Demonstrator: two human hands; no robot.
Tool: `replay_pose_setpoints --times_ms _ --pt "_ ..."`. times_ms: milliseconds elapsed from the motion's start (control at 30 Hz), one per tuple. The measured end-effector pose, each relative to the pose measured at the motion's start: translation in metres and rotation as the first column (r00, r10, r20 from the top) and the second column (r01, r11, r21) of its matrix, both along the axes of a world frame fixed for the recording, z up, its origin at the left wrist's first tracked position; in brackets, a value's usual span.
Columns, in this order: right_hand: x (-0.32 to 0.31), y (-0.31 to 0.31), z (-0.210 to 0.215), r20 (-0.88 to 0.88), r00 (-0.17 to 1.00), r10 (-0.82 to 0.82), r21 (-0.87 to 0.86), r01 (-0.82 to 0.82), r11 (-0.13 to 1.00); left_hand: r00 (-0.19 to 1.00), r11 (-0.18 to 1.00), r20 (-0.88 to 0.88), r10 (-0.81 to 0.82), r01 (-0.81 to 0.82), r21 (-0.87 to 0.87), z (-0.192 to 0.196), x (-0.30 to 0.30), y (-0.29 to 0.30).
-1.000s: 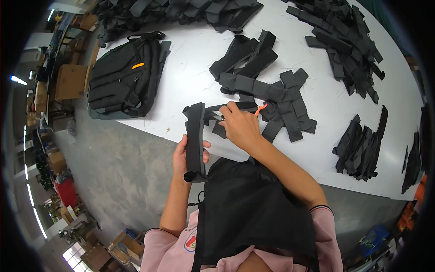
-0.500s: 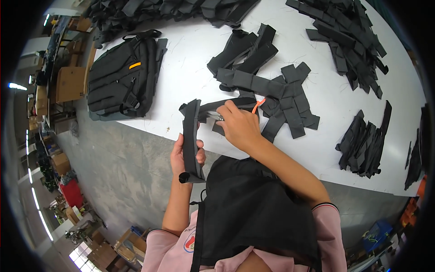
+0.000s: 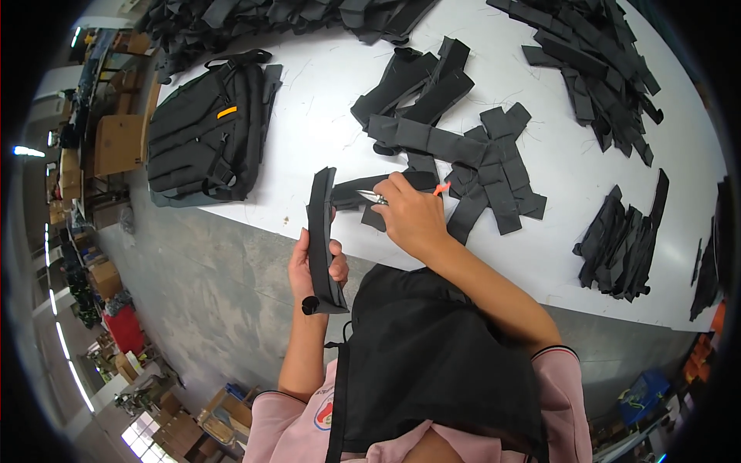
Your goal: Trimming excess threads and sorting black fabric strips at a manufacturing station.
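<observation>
Heaps (image 3: 255, 29) of black cloth crowd a white table (image 3: 316, 100), a backpack (image 3: 202, 135) at left. Before the crossed strips (image 3: 498, 176), the right hand (image 3: 411, 214), fingers curled around snips (image 3: 373, 197), partly covers a band (image 3: 351, 187). Near the table edge, the left hand (image 3: 301, 268) pinches a folded strip (image 3: 319, 239), turned more edge-on than a second ago; the snips' blades now show more plainly.
</observation>
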State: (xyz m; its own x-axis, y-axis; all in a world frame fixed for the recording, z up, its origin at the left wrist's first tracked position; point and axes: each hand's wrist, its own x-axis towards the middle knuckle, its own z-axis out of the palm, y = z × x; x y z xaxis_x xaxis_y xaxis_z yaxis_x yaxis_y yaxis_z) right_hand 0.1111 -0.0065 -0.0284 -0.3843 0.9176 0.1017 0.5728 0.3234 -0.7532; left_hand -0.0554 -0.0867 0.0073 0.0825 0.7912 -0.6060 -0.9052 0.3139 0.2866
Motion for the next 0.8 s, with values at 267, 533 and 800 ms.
replay_pose_setpoints --times_ms 267,533,800 --pt "-0.024 0.025 -0.01 0.189 0.969 0.16 -0.136 -0.136 0.981 0.999 0.999 -0.027 -0.039 0.04 0.011 0.004 0.001 0.0" --pt "-0.043 0.03 -0.026 0.19 0.967 0.167 -0.155 -0.139 0.978 0.999 1.0 -0.018 -0.027 0.027 0.015 0.005 -0.001 -0.003" --pt "0.031 -0.012 -0.032 -0.163 0.97 -0.179 -0.381 0.105 0.919 0.161 0.814 -0.928 -0.336 0.546 -0.2 -0.006 -0.013 0.044"
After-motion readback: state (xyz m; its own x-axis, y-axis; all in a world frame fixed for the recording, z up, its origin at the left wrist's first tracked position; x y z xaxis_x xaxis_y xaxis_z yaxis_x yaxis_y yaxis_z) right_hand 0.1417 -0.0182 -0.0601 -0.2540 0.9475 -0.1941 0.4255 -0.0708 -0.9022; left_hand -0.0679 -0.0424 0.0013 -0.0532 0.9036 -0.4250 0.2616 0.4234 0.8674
